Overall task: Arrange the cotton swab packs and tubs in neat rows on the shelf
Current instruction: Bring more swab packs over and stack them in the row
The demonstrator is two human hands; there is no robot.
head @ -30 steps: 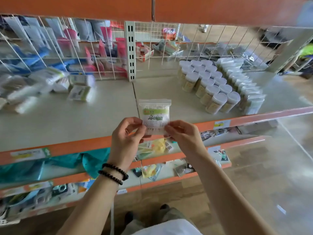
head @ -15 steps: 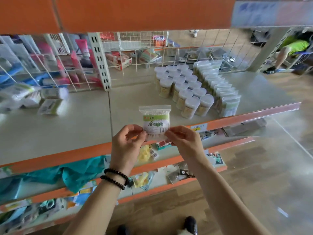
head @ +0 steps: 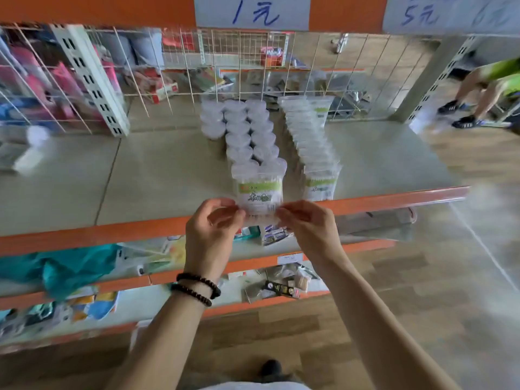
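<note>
Risk first: pack [head: 258, 192] is only pinched by its bottom corners, left hand [head: 211, 231] and right hand [head: 307, 229], fingers curled on it, so it could flop and knock the front tubs [head: 247, 139]. It's mid-frame over the shelf [head: 157, 175] edge, upright, long axis vertical, label toward the camera.

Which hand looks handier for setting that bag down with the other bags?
Probably the right hand. Both hands pinch the pack by its bottom corners, but the row of packs stands to the right of the tubs, on that hand's side. The left hand would have to cross over.
</note>
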